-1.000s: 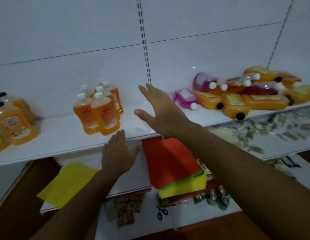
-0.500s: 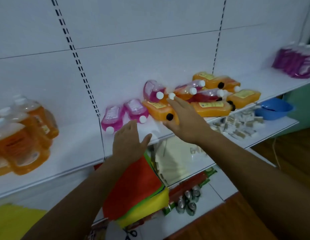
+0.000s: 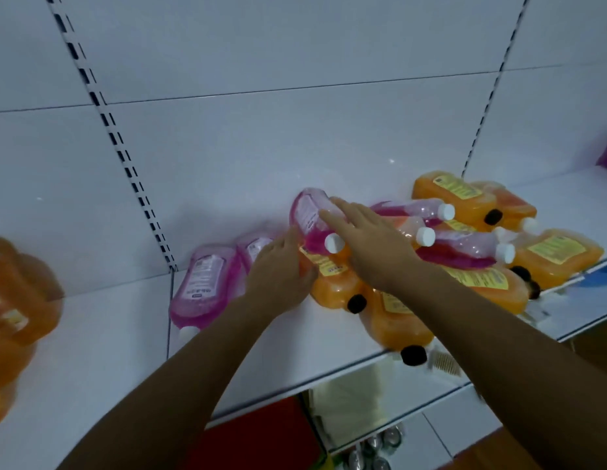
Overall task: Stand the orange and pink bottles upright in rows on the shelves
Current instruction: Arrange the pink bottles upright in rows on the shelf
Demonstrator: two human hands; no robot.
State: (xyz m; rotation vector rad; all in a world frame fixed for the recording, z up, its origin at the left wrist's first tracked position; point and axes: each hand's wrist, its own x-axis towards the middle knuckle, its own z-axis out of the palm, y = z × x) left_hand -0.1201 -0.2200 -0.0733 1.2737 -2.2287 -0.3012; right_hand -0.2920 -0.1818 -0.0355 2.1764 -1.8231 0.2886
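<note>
Where the white shelf [image 3: 101,351] runs to its front edge, there is bare room on the left part, between the blurry orange bottles at the far left [image 3: 17,300] and the first pink bottle [image 3: 202,286]. Behind the shelf stands a white back wall [image 3: 261,137] with two black slotted strips. On the right part, bottles lie in a heap that reaches close to the front edge, and one orange bottle with a black cap [image 3: 397,320] pokes its cap just over that edge.

Both hands are over the heap. The left hand [image 3: 278,266] has loosely bent fingers and rests at the side of an orange bottle lying flat [image 3: 332,283]; I cannot tell if it holds anything. A second pink bottle [image 3: 258,245] lies partly hidden behind this hand. The right hand [image 3: 373,245] has straight fingers laid flat on top of a pink bottle with a white cap [image 3: 312,222]; it is not wrapped around it.

That pink bottle sits on top of the orange one, tilted, its bottom toward the back wall and its cap toward the front. The first pink bottle lies flat the same way, long side from back to front, cap at the front. More pink bottles [image 3: 464,249] lie sideways on the heap with white caps to the right. The orange bottles at the right [image 3: 553,256] lie flat with yellow labels up.
</note>
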